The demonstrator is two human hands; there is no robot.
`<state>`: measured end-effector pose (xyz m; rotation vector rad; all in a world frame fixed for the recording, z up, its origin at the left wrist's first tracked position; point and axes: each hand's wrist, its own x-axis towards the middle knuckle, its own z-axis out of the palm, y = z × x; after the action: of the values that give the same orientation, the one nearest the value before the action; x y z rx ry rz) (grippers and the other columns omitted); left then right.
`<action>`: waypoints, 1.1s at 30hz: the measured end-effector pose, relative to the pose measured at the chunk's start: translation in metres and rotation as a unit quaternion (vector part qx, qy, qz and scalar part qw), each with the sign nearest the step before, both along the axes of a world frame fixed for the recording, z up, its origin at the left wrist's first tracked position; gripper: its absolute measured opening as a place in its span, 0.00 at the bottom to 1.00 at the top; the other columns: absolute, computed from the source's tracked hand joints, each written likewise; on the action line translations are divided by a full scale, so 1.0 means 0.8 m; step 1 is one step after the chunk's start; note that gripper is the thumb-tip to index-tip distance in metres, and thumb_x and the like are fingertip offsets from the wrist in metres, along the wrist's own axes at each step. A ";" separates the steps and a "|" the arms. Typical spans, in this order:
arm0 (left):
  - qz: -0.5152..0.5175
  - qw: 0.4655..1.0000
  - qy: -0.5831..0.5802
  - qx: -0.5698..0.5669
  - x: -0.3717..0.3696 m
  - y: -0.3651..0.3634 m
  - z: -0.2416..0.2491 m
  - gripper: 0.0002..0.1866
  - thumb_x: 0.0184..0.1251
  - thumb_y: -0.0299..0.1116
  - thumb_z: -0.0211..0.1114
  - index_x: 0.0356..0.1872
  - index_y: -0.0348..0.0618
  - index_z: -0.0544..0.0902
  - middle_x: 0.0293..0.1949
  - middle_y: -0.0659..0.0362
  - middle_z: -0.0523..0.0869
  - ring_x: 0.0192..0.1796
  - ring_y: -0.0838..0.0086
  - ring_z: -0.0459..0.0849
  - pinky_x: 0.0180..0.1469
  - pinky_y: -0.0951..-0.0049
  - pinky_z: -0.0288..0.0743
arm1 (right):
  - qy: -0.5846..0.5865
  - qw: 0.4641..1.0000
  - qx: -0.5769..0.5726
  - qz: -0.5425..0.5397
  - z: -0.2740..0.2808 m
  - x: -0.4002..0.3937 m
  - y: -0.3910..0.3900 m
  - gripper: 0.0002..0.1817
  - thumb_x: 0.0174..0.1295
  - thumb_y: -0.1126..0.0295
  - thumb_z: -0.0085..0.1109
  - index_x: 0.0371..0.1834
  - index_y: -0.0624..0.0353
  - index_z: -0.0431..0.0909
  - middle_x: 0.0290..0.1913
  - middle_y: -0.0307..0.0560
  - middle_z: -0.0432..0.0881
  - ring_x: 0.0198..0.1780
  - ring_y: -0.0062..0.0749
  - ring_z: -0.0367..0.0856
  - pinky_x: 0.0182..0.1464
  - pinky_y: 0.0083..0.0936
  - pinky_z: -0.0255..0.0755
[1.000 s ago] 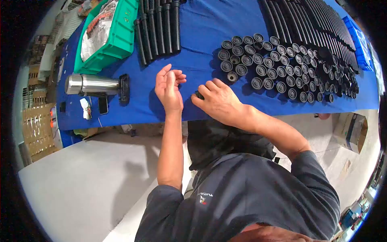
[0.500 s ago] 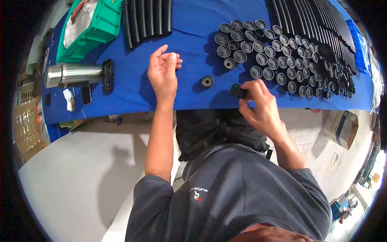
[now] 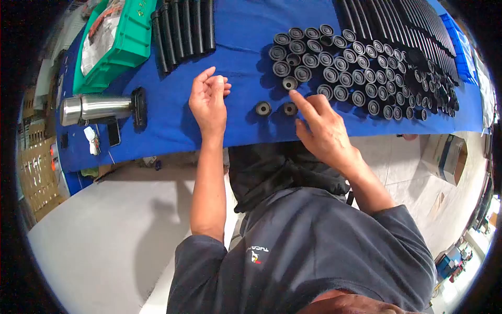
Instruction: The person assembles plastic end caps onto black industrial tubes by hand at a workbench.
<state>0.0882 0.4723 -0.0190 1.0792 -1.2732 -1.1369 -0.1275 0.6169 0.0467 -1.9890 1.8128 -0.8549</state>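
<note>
My left hand hovers over the blue cloth, palm turned up, fingers loosely curled and holding nothing. My right hand has its index finger stretched toward a small black round part at the near edge of a large group of black round caps. Just left of the right hand's fingers, another round part stands on the cloth. A similar part stands beside it, between the two hands. Nothing shows between the right hand's spread fingers.
Black tubes lie at the upper left, more tubes at the upper right. A green crate, a steel flask and a phone are on the left of the blue-covered table. A blue crate stands far right.
My right hand has let go of the dark part it held, which now stands on the cloth beside the other one. Its index finger now reaches up toward the group.
</note>
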 end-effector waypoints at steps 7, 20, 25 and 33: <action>0.010 1.000 -0.006 0.004 0.000 0.000 -0.002 0.15 0.76 0.27 0.63 0.60 0.32 0.79 0.40 0.54 0.88 0.38 0.75 0.86 0.41 0.75 0.82 | 0.085 0.987 -0.080 -0.115 0.044 -0.107 0.011 0.22 0.62 0.72 0.67 0.60 0.56 0.77 0.43 0.52 0.78 0.42 0.51 0.83 0.40 0.42 0.80; 0.015 1.000 -0.020 0.017 0.002 -0.001 0.000 0.15 0.77 0.29 0.63 0.59 0.32 0.79 0.39 0.55 0.87 0.37 0.76 0.85 0.40 0.76 0.81 | 0.310 0.894 -0.047 -0.320 0.073 -0.441 -0.007 0.27 0.67 0.46 0.64 0.58 0.57 0.78 0.46 0.61 0.83 0.54 0.57 0.81 0.57 0.47 0.75; 0.011 1.000 -0.022 0.009 0.003 -0.002 -0.004 0.15 0.77 0.29 0.64 0.59 0.32 0.80 0.40 0.54 0.87 0.37 0.75 0.86 0.40 0.76 0.81 | 0.337 0.886 0.076 -0.308 0.059 -0.435 -0.019 0.26 0.66 0.45 0.64 0.48 0.61 0.80 0.46 0.61 0.85 0.53 0.59 0.81 0.57 0.49 0.74; 0.018 0.999 -0.035 0.011 -0.001 0.001 0.004 0.14 0.76 0.28 0.64 0.57 0.33 0.81 0.40 0.53 0.89 0.37 0.74 0.87 0.41 0.75 0.81 | 0.203 0.925 -0.126 -0.294 0.093 -0.332 -0.013 0.23 0.68 0.57 0.68 0.61 0.58 0.80 0.51 0.55 0.86 0.50 0.48 0.87 0.53 0.38 0.79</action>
<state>0.0872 0.4730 -0.0156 1.1625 -1.2935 -1.0953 -0.3930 0.6062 0.1207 -1.8834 2.7516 -0.9165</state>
